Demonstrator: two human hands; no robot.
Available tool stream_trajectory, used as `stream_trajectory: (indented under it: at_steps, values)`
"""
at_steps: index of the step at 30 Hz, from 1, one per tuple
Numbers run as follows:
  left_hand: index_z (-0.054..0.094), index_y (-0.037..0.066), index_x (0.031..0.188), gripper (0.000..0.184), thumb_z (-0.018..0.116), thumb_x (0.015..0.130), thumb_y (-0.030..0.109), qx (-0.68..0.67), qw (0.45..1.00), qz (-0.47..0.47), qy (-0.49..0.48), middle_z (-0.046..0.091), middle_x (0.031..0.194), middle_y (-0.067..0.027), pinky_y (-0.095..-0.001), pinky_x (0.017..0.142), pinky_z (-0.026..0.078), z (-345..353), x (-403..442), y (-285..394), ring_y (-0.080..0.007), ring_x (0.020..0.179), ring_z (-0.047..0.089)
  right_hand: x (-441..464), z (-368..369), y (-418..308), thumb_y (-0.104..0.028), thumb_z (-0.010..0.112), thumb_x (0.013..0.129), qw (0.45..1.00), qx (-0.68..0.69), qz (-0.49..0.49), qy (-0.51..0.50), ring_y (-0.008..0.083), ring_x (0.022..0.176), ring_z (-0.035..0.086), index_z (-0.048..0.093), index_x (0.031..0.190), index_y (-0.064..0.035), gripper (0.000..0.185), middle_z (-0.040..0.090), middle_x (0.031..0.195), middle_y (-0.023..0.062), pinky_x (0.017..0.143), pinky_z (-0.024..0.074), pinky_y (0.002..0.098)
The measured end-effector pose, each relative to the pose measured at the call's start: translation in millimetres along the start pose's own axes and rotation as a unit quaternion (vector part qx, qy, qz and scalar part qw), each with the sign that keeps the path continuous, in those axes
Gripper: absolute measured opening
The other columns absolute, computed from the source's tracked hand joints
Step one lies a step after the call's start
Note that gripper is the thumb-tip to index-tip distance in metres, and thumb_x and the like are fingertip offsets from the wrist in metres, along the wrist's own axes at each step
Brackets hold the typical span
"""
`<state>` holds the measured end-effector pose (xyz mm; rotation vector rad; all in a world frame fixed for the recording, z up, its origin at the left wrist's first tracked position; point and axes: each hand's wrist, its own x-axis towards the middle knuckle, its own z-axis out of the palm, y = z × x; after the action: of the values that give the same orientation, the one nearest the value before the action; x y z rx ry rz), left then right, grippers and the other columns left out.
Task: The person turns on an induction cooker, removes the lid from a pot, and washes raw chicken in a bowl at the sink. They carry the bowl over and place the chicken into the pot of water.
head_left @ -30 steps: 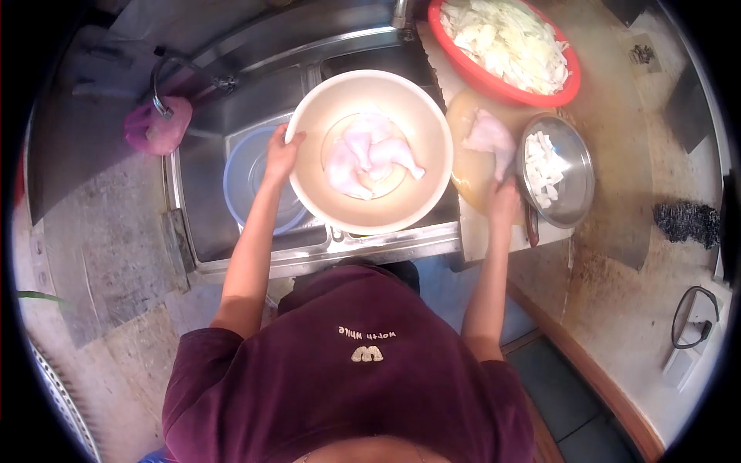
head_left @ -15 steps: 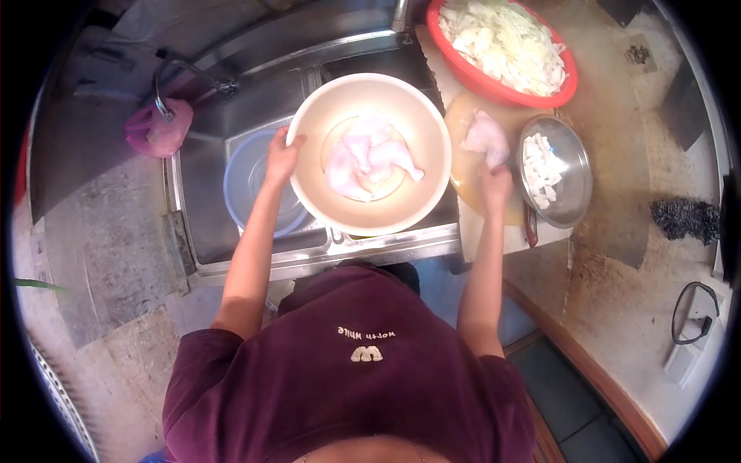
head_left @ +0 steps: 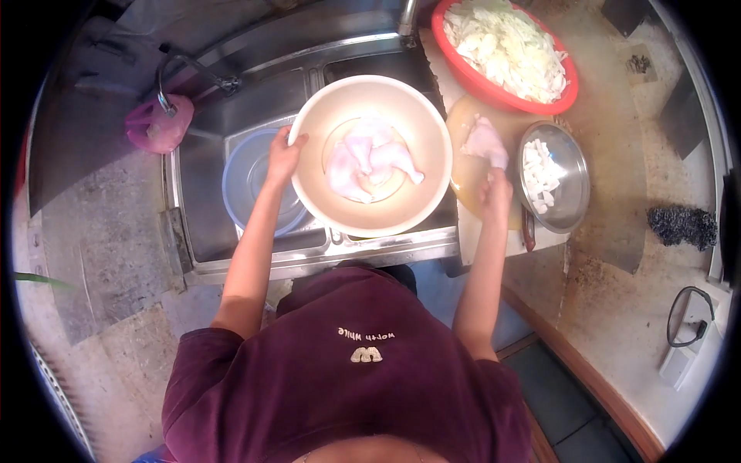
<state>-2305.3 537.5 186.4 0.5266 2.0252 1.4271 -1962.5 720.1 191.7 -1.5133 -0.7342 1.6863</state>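
My left hand (head_left: 286, 155) is closed on the left rim of a large cream bowl (head_left: 312, 197), which stands over the sink. Several raw chicken legs (head_left: 359, 158) lie in the bottom of this bowl. On the right, my right hand (head_left: 496, 189) grips the narrow end of another raw chicken leg (head_left: 485, 141). That leg's thick end rests on a round yellowish cutting board (head_left: 465, 185). Close to the right hand are a metal bowl (head_left: 573, 193) with white cubed pieces (head_left: 540, 174) and a knife handle (head_left: 529, 231) sticking out beneath it.
A red basin (head_left: 567, 86) heaped with shredded cabbage (head_left: 509, 50) stands at the back right. In the sink (head_left: 204, 239) sits a blue translucent basin (head_left: 239, 189). A faucet (head_left: 166, 104) and a pink bag (head_left: 174, 127) are at the left. Black mesh (head_left: 681, 228) lies far right.
My right hand has moved slightly toward me, and the chicken leg in it has shifted on the board. The left hand and cream bowl have hardly moved.
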Motion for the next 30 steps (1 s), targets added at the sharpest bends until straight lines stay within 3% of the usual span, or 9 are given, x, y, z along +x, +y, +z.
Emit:
stream_trajectory:
  at_steps: [8, 13, 17, 20, 23, 27, 30]
  values:
    - [0.051, -0.002, 0.104, 0.031, 0.058, 0.078, 0.013, 0.005, 1.000, -0.009, 0.002, 0.061, 0.088, -0.0139, -0.0282, 0.067, 0.046, 1, -2, 5, -0.0173, 0.075, 0.059, -64, 41, -32, -0.023, 0.051, 0.081, 0.990, -0.064, -0.025, -0.124, 0.0078, 0.039, 0.033, 0.046, 0.068, -0.0078, 0.020, 0.036, 0.051, -0.0019, 0.034, 0.0229, 0.0218]
    - [0.050, -0.002, 0.105, 0.031, 0.058, 0.078, 0.012, 0.008, 1.000, -0.002, 0.004, 0.061, 0.088, -0.0146, -0.0288, 0.066, 0.047, 0, -2, 3, -0.0183, 0.074, 0.060, -66, 67, 2, -0.025, 0.053, 0.082, 0.975, -0.022, -0.007, -0.220, 0.0087, 0.037, 0.038, 0.050, 0.070, -0.0064, 0.022, 0.042, 0.050, 0.0010, 0.033, 0.0278, 0.0231]
    - [0.050, -0.002, 0.105, 0.032, 0.058, 0.077, 0.013, -0.002, 1.000, -0.004, -0.007, 0.061, 0.088, -0.0154, -0.0290, 0.066, 0.047, 0, -4, 8, -0.0189, 0.072, 0.061, -76, 59, 37, -0.028, 0.053, 0.083, 0.914, -0.315, -0.017, -0.256, 0.0093, 0.039, 0.044, 0.053, 0.071, -0.0011, 0.030, 0.049, 0.052, 0.0027, 0.037, 0.0338, 0.0232]
    - [0.050, -0.001, 0.106, 0.033, 0.058, 0.077, 0.014, 0.015, 1.000, -0.007, -0.002, 0.062, 0.087, -0.0157, -0.0293, 0.067, 0.047, -2, -5, 3, -0.0191, 0.073, 0.061, -78, 33, 54, -0.028, 0.054, 0.083, 0.908, -0.312, -0.024, -0.279, 0.0094, 0.040, 0.045, 0.055, 0.074, 0.0010, 0.030, 0.050, 0.053, 0.0029, 0.038, 0.0352, 0.0234]
    - [0.050, -0.001, 0.106, 0.034, 0.058, 0.077, 0.014, 0.039, 0.999, 0.014, 0.015, 0.062, 0.087, -0.0155, -0.0298, 0.069, 0.047, -1, -3, -3, -0.0194, 0.076, 0.060, -72, 8, 66, -0.026, 0.056, 0.082, 0.923, -0.311, -0.096, -0.206, 0.0093, 0.040, 0.045, 0.056, 0.075, 0.0004, 0.027, 0.050, 0.052, 0.0022, 0.038, 0.0356, 0.0237]
    - [0.052, -0.002, 0.105, 0.033, 0.057, 0.077, 0.015, 0.098, 0.993, 0.059, 0.030, 0.062, 0.089, -0.0150, -0.0304, 0.072, 0.046, -1, -1, -7, -0.0198, 0.080, 0.060, -65, -8, 69, -0.026, 0.057, 0.081, 0.942, -0.290, -0.005, -0.168, 0.0098, 0.042, 0.047, 0.053, 0.083, 0.0006, 0.027, 0.052, 0.058, 0.0044, 0.036, 0.0366, 0.0226]
    - [0.054, -0.002, 0.102, 0.033, 0.058, 0.076, 0.017, 0.091, 0.993, 0.065, 0.041, 0.062, 0.089, -0.0150, -0.0301, 0.072, 0.046, -1, 1, -12, -0.0194, 0.079, 0.060, -61, -6, 75, -0.027, 0.057, 0.081, 0.946, -0.225, 0.033, -0.231, 0.0099, 0.043, 0.049, 0.051, 0.089, 0.0006, 0.029, 0.054, 0.064, 0.0061, 0.038, 0.0406, 0.0206]
